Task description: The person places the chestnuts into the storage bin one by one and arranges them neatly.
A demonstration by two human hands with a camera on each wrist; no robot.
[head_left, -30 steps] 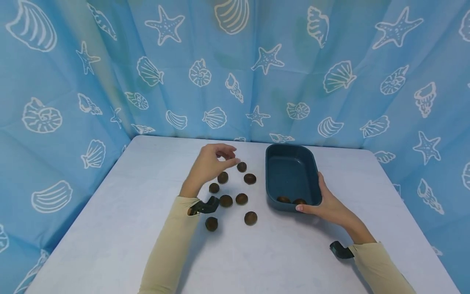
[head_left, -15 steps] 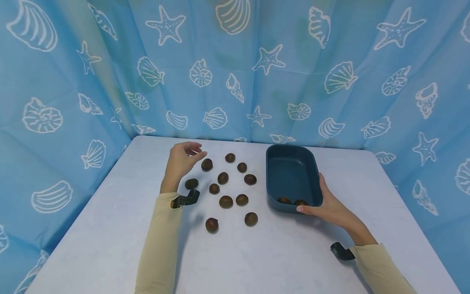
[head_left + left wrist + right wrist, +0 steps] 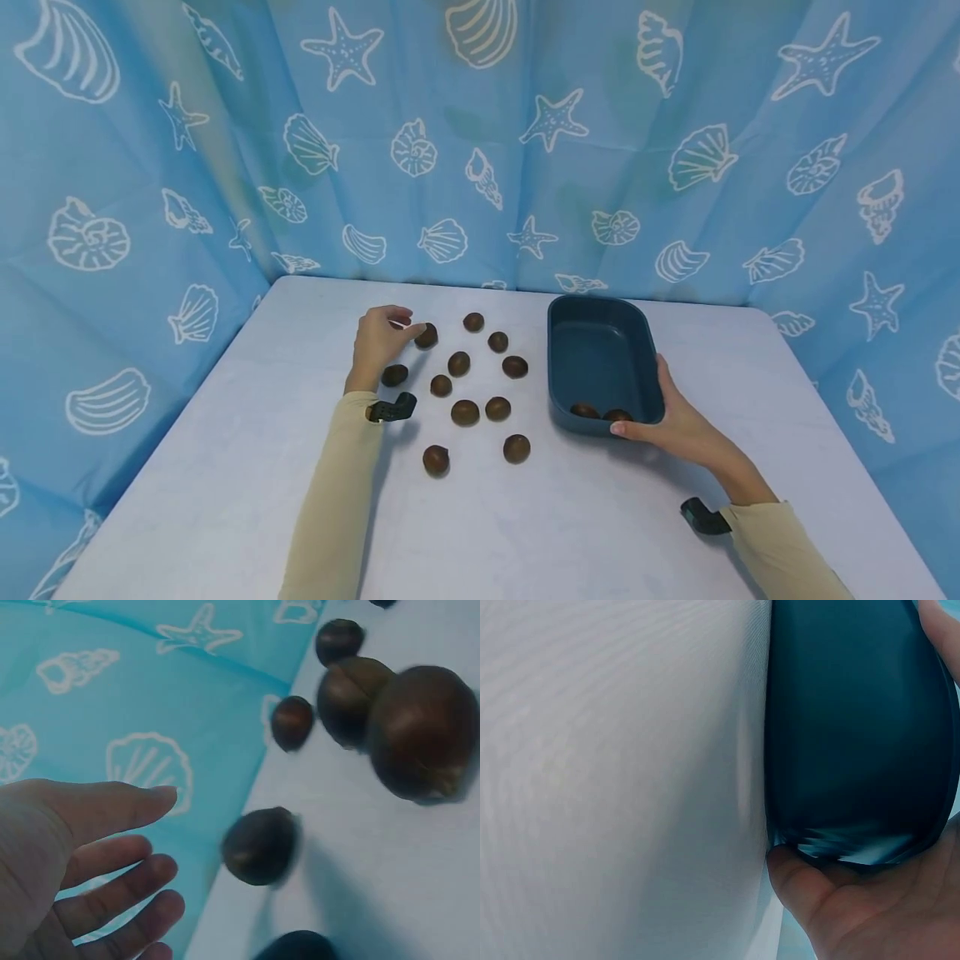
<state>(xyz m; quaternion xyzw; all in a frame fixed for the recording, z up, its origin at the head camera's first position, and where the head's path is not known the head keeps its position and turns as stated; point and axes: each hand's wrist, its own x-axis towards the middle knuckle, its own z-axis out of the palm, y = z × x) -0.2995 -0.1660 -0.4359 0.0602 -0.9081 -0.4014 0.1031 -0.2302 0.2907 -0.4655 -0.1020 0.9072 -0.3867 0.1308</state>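
Observation:
Several glossy brown chestnuts [image 3: 465, 412] lie scattered on the white table. My left hand [image 3: 379, 342] is at the far left of them, thumb and fingers spread, close to a chestnut [image 3: 427, 336] at the back. In the left wrist view the hand [image 3: 105, 862] holds nothing, and a chestnut [image 3: 260, 846] sits just off its fingertips. My right hand [image 3: 678, 421] grips the near right corner of a dark blue rectangular tub [image 3: 600, 358], thumb over the front rim. Two chestnuts [image 3: 585, 411] rest in the tub's near end. In the right wrist view the thumb [image 3: 799, 885] presses the tub's edge.
A blue curtain [image 3: 480, 150] with white shells and starfish hangs behind and beside the table [image 3: 480, 525]. Another chestnut [image 3: 394, 375] lies beside the left wrist. Black wrist cameras [image 3: 393, 407] sit on both forearms.
My left hand first moved left, away from the middle chestnuts, uncovering those at the back left. It then came slightly right and down to the back chestnut. The right hand and tub stay put.

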